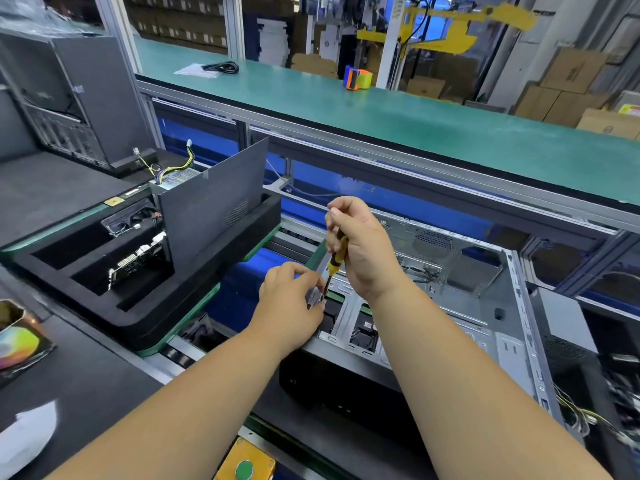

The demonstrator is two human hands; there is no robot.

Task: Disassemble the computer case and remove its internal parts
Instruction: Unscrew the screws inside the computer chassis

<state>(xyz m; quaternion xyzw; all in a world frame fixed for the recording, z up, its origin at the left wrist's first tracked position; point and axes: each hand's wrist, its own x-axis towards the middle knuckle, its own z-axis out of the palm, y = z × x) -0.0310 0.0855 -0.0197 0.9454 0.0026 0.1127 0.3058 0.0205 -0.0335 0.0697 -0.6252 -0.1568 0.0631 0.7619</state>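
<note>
An open grey metal computer case (460,296) lies on its side on the line, its inside mostly bare. My right hand (360,247) grips a yellow-and-black screwdriver (335,263) upright, its tip down at the case's near-left corner. My left hand (289,303) pinches a small silver metal part (313,296) right beside the screwdriver tip. The tip itself is partly hidden by my left fingers.
A black foam tray (145,306) on the left holds a circuit card (136,263), a fan, a power supply (176,176) and an upright grey side panel (214,206). A green shelf (381,112) runs behind. Another case stands at far left, a wired case at right, a green button (245,469) below.
</note>
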